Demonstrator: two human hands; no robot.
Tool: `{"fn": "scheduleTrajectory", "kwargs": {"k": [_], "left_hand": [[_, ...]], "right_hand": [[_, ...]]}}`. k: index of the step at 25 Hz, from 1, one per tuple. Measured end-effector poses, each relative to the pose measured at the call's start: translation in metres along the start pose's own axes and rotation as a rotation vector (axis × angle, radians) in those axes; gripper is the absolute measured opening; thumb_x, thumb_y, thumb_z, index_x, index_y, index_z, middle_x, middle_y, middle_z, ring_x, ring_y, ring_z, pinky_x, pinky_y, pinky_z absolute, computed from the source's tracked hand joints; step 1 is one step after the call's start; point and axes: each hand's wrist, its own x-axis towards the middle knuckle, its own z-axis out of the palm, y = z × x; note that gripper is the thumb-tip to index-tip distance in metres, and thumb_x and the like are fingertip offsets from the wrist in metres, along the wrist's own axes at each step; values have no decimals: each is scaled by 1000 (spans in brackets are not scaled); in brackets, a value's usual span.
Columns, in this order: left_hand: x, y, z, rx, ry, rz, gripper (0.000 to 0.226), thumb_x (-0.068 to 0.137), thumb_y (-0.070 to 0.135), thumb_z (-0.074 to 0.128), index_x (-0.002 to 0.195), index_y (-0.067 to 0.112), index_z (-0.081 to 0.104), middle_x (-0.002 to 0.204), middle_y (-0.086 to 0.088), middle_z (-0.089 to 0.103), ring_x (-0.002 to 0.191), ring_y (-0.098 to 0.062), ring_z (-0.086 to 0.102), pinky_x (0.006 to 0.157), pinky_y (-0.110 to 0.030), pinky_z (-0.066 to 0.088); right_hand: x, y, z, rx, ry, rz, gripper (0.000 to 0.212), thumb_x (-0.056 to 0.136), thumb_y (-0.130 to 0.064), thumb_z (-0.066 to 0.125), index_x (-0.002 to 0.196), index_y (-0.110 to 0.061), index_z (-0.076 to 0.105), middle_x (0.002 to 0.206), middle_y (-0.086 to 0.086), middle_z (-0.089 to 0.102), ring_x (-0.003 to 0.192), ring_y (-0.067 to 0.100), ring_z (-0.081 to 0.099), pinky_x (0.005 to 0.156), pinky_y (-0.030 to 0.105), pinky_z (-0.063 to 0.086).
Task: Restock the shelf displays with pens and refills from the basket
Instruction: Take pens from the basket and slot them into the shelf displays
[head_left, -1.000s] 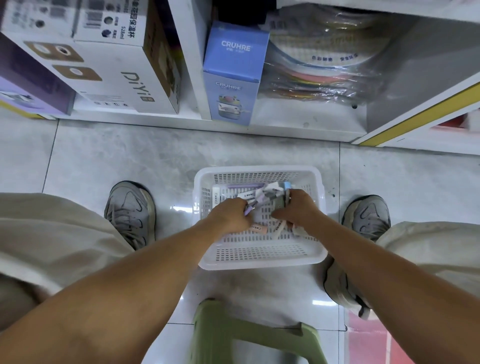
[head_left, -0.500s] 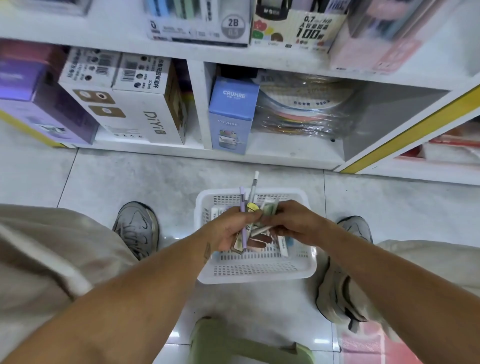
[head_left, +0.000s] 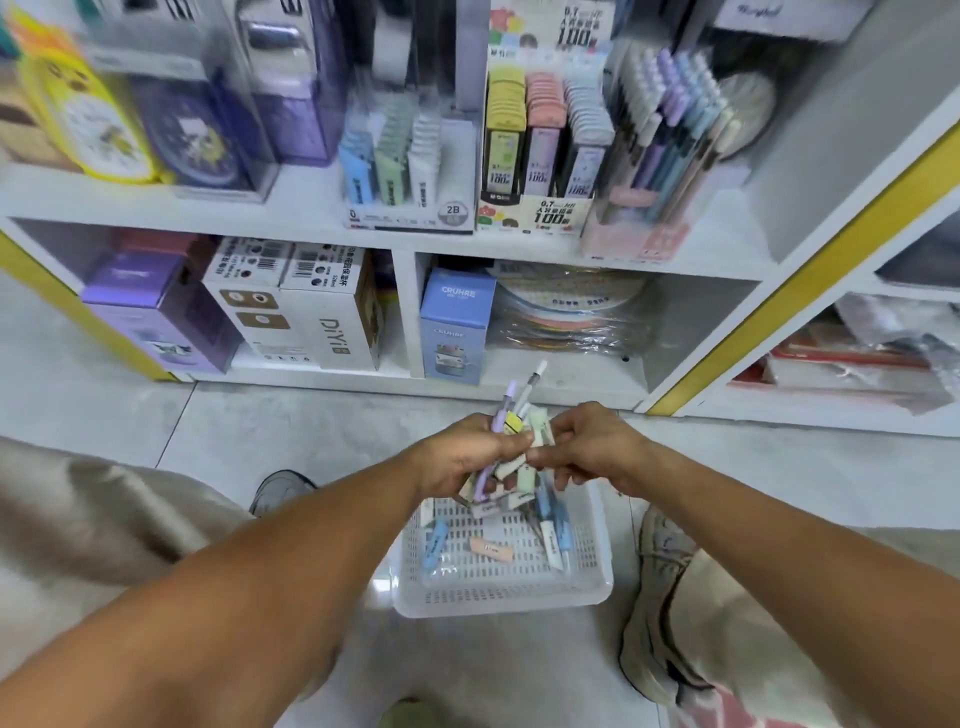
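The basket (head_left: 498, 597) lies on the floor (head_left: 291, 431) just below both hands (head_left: 462, 457), shelves (head_left: 405, 239) stand beyond them, one shoe (head_left: 655, 597) to the right.

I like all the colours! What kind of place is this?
Probably a stationery shop. White shelves hold display boxes of pencil-lead refills and pastel pens, and a basket of more stock sits on the floor.

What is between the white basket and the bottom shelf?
In the head view, only bare grey floor tile lies between the basket and the shelf.
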Motion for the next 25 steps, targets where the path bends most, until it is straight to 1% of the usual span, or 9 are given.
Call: {"fn": "scheduleTrajectory", "kwargs": {"k": [2, 5, 7, 10, 14, 17, 19, 22, 25], "left_hand": [[-15, 25, 1, 22, -33, 44, 26, 93, 29, 67, 102, 4, 67, 82, -11, 72, 58, -19, 63, 50, -26, 51], [-40, 68, -1, 69, 11, 108, 27, 92, 33, 68, 102, 8, 66, 85, -8, 70, 54, -15, 58, 44, -23, 41], [-58, 97, -3, 68, 46, 167, 25, 92, 29, 68, 104, 7, 65, 88, -10, 69, 53, -15, 57, 44, -22, 40], [-89, 137, -15, 42, 122, 233, 20, 91, 27, 70, 100, 9, 66, 73, -6, 67, 52, -14, 55, 44, -22, 40], [-133, 185, -41, -9, 217, 298, 15, 91, 25, 69, 91, 10, 65, 66, -6, 67, 48, -15, 55, 40, -20, 38], [-152, 214, -57, -56, 297, 294, 13, 93, 24, 66, 91, 12, 61, 60, -4, 61, 43, -13, 52, 37, -17, 36], [-157, 231, -67, -69, 325, 268, 14, 94, 25, 65, 92, 13, 59, 58, -4, 61, 42, -13, 51, 36, -17, 36], [-153, 252, -82, -92, 333, 260, 14, 95, 26, 63, 95, 12, 58, 67, -8, 64, 41, -13, 51, 35, -16, 36], [-142, 260, -99, -123, 346, 271, 18, 96, 25, 61, 104, 10, 57, 80, -13, 64, 39, -13, 50, 33, -16, 36]], "right_hand": [[-15, -23, -11, -98, 37, -96, 20, 79, -16, 84, 92, -7, 72, 73, 12, 74, 44, 15, 58, 39, 19, 36], [-40, -64, -23, -218, 123, -251, 18, 81, -22, 82, 89, -11, 71, 70, 4, 75, 42, 15, 50, 40, 20, 36], [-57, -90, -29, -215, 130, -352, 14, 83, -17, 80, 90, -11, 71, 69, 3, 74, 45, 15, 50, 43, 24, 40], [-80, -126, -38, -92, 48, -449, 17, 83, 0, 76, 94, -10, 69, 67, 3, 72, 48, 15, 51, 46, 24, 38], [-102, -180, -52, -64, 144, -525, 22, 84, -2, 75, 102, -10, 65, 73, 11, 72, 52, 17, 55, 44, 22, 37], [-105, -210, -57, 28, 174, -587, 21, 94, -1, 65, 114, -7, 64, 83, 20, 71, 60, 23, 59, 47, 22, 49], [-99, -226, -61, 84, 155, -632, 25, 94, 2, 63, 119, -3, 59, 87, 28, 69, 63, 27, 62, 54, 22, 54], [-82, -245, -66, 117, 181, -660, 21, 89, 3, 68, 109, 2, 61, 90, 30, 72, 66, 28, 66, 60, 26, 58], [-61, -266, -70, 124, 267, -698, 12, 86, 0, 73, 96, -5, 72, 87, 16, 76, 78, 22, 73, 70, 23, 59]]}}
